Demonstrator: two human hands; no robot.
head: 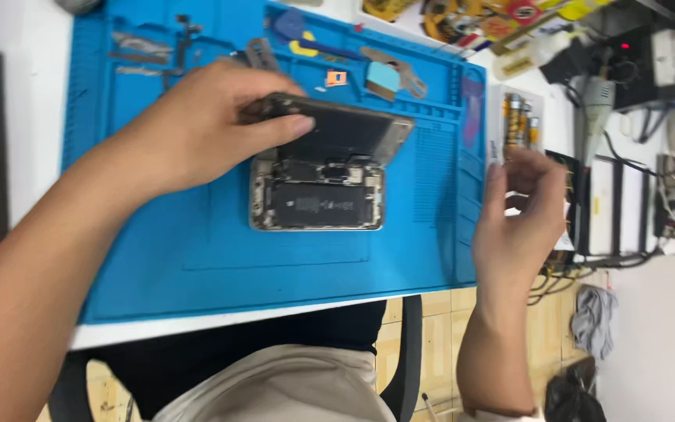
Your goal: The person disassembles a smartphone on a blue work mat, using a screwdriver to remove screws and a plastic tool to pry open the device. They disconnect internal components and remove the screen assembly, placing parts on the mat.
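We hold an opened smartphone point(316, 205) on the blue repair mat point(197, 250).

Our left hand point(197, 129) grips the lifted screen panel point(345, 133), thumb along its edge, tilting it up over the phone's exposed battery and boards at the mat's middle. Our right hand point(521, 211) hovers off the mat's right edge, fingers loosely curled and holding nothing we can make out. Around the phone lie a blue pry tool point(294, 27), loose metal parts point(138, 47) and a small orange piece point(336, 77); a case of screwdriver bits point(516, 121) sits on the counter point(9, 117) just behind the right hand.
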